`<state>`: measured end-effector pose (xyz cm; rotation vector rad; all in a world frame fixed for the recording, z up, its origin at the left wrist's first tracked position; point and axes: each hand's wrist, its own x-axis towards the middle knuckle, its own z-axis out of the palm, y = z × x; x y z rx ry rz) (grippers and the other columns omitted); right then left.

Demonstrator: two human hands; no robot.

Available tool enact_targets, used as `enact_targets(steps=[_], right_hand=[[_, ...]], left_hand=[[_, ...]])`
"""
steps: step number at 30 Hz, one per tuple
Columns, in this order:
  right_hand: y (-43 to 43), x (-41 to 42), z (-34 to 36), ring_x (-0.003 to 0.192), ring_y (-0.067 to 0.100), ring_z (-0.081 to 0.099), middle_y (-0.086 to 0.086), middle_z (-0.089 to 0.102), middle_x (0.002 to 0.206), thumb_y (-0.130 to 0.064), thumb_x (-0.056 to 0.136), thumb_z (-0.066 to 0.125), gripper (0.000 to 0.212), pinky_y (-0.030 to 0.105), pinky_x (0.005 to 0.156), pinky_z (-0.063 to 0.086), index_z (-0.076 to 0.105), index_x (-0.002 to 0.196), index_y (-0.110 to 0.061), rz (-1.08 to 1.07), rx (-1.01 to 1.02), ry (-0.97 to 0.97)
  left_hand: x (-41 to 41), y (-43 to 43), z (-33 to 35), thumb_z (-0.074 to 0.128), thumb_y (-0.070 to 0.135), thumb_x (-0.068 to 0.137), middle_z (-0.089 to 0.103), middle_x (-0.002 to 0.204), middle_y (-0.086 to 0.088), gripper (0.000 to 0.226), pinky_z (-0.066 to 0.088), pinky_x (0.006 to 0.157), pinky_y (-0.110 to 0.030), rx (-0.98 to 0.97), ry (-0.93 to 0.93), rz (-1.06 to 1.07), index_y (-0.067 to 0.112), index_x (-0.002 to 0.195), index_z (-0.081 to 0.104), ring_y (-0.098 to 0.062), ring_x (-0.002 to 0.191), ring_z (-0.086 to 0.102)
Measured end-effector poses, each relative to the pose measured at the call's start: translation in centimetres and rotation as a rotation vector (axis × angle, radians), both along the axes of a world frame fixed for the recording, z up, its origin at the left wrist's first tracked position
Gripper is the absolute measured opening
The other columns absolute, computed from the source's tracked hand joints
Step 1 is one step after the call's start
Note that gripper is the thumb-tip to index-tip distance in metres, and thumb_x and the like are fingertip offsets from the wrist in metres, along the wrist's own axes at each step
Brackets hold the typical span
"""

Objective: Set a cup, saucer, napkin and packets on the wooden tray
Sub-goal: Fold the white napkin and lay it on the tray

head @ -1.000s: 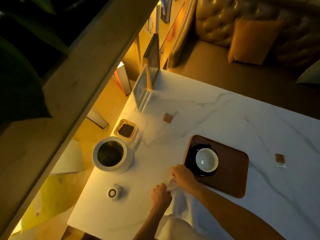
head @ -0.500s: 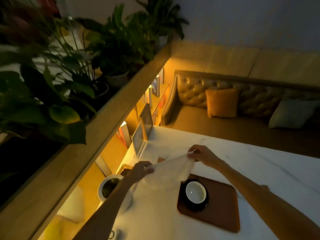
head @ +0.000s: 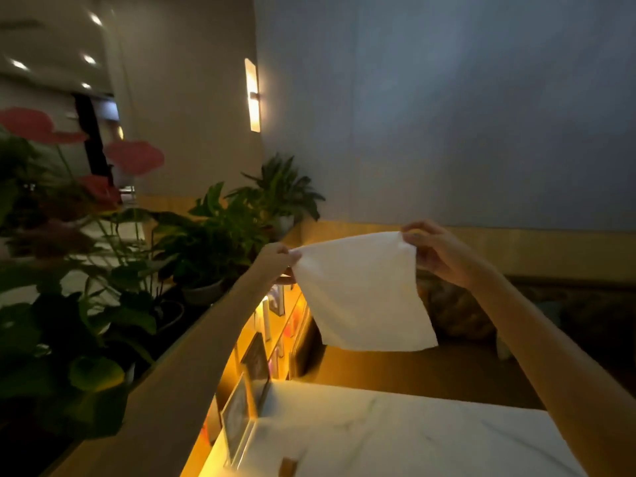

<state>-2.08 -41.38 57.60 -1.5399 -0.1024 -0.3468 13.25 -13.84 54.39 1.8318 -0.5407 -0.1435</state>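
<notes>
**While a thin white square napkin (head: 361, 290) hangs open between two hands, the wooden tray is out of sight**

Because both hands are raised in front of the grey wall, the napkin hangs well above the white marble table (head: 413, 435) and beyond its far edge. The left hand (head: 275, 258) pinches the upper left corner between thumb and fingertips. The right hand (head: 437, 253) pinches the upper right corner the same way, its other fingers loosely curled. The held top edge runs left to right, rising a little toward the right hand. The sheet drops flat from it, with its lower edge free.

Neither the wooden tray nor the cup and saucer shows here. Only the far part of the table is in view, with a small brown packet-like piece (head: 288, 467) at the bottom edge, too dim to identify.

I judge that the tray lies down and toward the person from the napkin. The coming move would then call for lowering both hands together. Which hand is nearer the tray cannot be told. The step in hand looks like straightening the napkin before it is laid down or folded.

Green potted plants (head: 220, 235) stand on the ledge to the left.
</notes>
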Motion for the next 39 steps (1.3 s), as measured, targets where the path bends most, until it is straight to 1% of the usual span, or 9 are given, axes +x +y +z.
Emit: enact_targets(steps=[3,6,11,15,20,29,32,35,39], right_hand=[[0.1,-1.5,0.7,0.093,0.028,0.06,0.018,0.06,0.106,0.006,0.094,0.041,0.025,0.027,0.076,0.059,0.06,0.108,0.0,0.126,0.095,0.049],[0.5,-2.6,1.5,0.113,0.036,0.06,0.021,0.061,0.121,0.009,0.093,0.041,0.035,0.039,0.093,0.055,0.058,0.123,0.002,0.285,-0.108,0.128],[3.9,-2.6,3.3,0.091,0.016,0.072,0.001,0.071,0.098,-0.007,0.089,0.06,0.022,0.024,0.076,0.06,0.068,0.107,-0.018,-0.002,-0.811,-0.061],[5.7,-2.5,3.7,0.083,0.015,0.067,0.003,0.065,0.098,-0.014,0.086,0.065,0.012,0.028,0.072,0.062,0.066,0.097,-0.018,-0.279,-0.994,-0.21],[6.3,-2.7,3.3,0.074,0.0,0.058,0.003,0.064,0.098,-0.017,0.082,0.071,0.019,0.0,0.065,0.048,0.064,0.099,-0.01,-0.412,-1.123,-0.318],[7.1,-3.2,4.8,0.078,0.01,0.056,-0.009,0.06,0.089,-0.046,0.076,0.072,0.032,0.025,0.071,0.053,0.049,0.093,-0.031,-0.495,-1.446,-0.253],[7.6,-3.5,5.6,0.073,0.005,0.056,-0.012,0.059,0.084,-0.049,0.074,0.072,0.035,0.018,0.063,0.049,0.052,0.095,-0.029,-0.474,-1.382,-0.19],[7.8,-3.8,5.7,0.075,0.007,0.061,-0.005,0.065,0.087,-0.04,0.074,0.075,0.028,0.014,0.061,0.046,0.061,0.092,-0.024,-0.411,-1.296,-0.218],[8.0,-3.6,5.4,0.085,0.012,0.061,-0.005,0.061,0.095,-0.032,0.076,0.076,0.024,0.021,0.07,0.052,0.065,0.095,-0.022,-0.343,-1.218,-0.15]], left_hand=[[-2.3,-2.3,0.9,0.055,0.018,0.098,0.063,0.112,-0.021,0.027,0.06,0.07,-0.031,-0.105,-0.011,0.015,-0.001,0.117,0.058,-0.031,0.098,0.068],[-5.0,-4.2,1.5,0.058,0.018,0.097,0.065,0.105,-0.021,0.023,0.06,0.067,-0.028,-0.174,-0.027,-0.071,-0.002,0.109,0.061,-0.023,0.085,0.068],[-8.6,-5.6,2.7,0.06,0.025,0.095,0.07,0.107,-0.011,0.02,0.058,0.089,-0.034,-0.22,-0.12,-0.196,0.011,0.108,0.064,-0.022,0.099,0.069],[-10.1,-5.2,3.1,0.058,0.021,0.096,0.069,0.114,-0.014,0.031,0.058,0.092,-0.04,-0.327,-0.066,-0.269,0.005,0.121,0.063,-0.026,0.104,0.069],[-11.2,-4.7,3.1,0.054,0.018,0.098,0.07,0.114,-0.016,0.029,0.057,0.094,-0.039,-0.307,-0.14,-0.307,0.004,0.121,0.066,-0.025,0.104,0.07],[-12.3,-3.9,4.0,0.057,0.019,0.096,0.072,0.111,-0.014,0.028,0.056,0.096,-0.043,-0.266,-0.208,-0.275,0.007,0.119,0.069,-0.028,0.104,0.068],[-12.4,-3.4,4.3,0.061,0.022,0.094,0.073,0.106,-0.004,0.027,0.058,0.088,-0.029,-0.232,-0.245,-0.294,0.013,0.117,0.07,-0.016,0.101,0.07],[-12.5,-3.1,4.1,0.068,0.019,0.089,0.071,0.099,0.009,0.03,0.05,0.071,-0.002,-0.195,-0.366,-0.277,0.013,0.119,0.07,0.013,0.086,0.064],[-12.9,-3.3,3.7,0.072,0.023,0.086,0.067,0.092,0.007,0.028,0.044,0.061,0.004,-0.188,-0.471,-0.132,0.014,0.112,0.066,0.005,0.077,0.061]])
